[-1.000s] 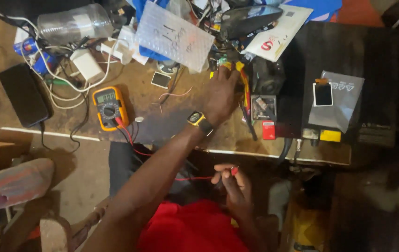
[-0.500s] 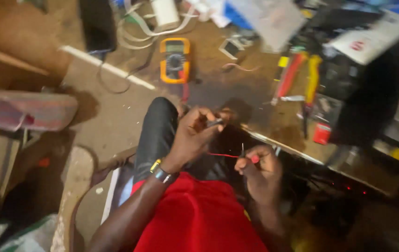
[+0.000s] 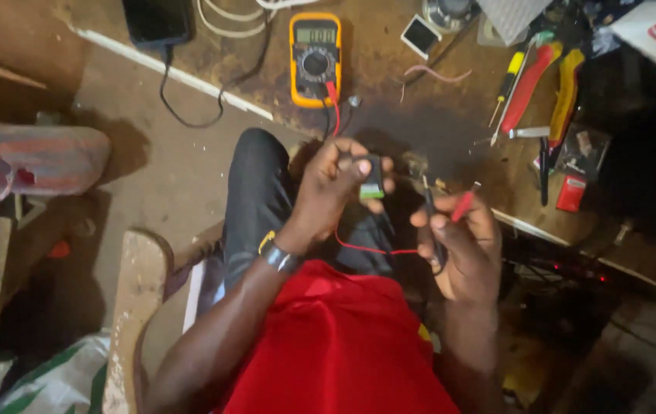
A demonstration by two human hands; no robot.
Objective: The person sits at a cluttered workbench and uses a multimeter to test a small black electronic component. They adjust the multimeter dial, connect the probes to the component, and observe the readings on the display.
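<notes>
My left hand [image 3: 328, 184] is curled shut around a small dark component with a green edge [image 3: 371, 178], held up over my lap just below the edge of the wooden surface [image 3: 389, 130]. My right hand [image 3: 462, 249] has its grip closed on two meter probes, a red probe [image 3: 464, 205] and a black probe [image 3: 429, 211], whose tips point up towards the component. The thin red lead [image 3: 366, 248] runs between my hands, and the yellow multimeter [image 3: 315, 57] lies on the surface above them, with red and yellow pliers [image 3: 546, 80] off to the right.
</notes>
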